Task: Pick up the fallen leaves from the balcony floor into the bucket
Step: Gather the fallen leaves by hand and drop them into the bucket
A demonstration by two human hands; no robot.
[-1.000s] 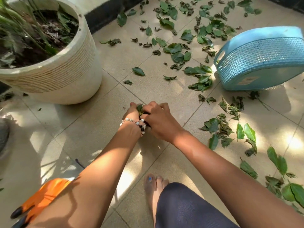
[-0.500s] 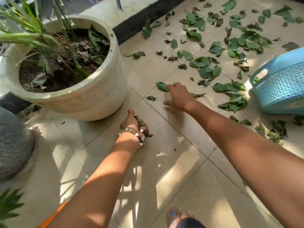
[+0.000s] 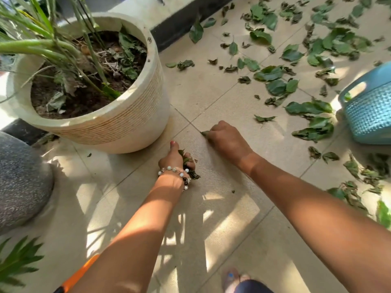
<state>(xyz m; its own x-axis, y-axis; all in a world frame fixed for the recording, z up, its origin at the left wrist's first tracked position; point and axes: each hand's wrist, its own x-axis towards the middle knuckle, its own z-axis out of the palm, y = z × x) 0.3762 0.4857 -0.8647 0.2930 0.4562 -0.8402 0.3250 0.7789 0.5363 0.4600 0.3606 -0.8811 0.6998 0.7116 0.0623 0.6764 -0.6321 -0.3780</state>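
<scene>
My left hand (image 3: 176, 160), with a bead bracelet at the wrist, grips a bunch of collected leaves (image 3: 188, 166) low over the tiles. My right hand (image 3: 224, 137) is just beyond it, fingers curled round a green leaf (image 3: 204, 133) whose tip sticks out on the left. Many green and dried fallen leaves (image 3: 275, 81) lie scattered over the beige tiled floor (image 3: 222, 98) to the upper right and right. The blue woven plastic bucket (image 3: 372, 111) lies on its side at the right edge, partly out of view.
A large cream planter (image 3: 127, 123) with a green plant stands at the upper left, close to my left hand. A grey rounded object (image 3: 21, 178) sits at the left edge. An orange tool handle (image 3: 80, 275) shows at the bottom, and my foot (image 3: 232, 278) near the bottom centre.
My right hand reached out to a leaf near the planter, then pulled back toward my left hand with a leaf in its fingers. My left hand has kept its bunch. The view shifted closer.
</scene>
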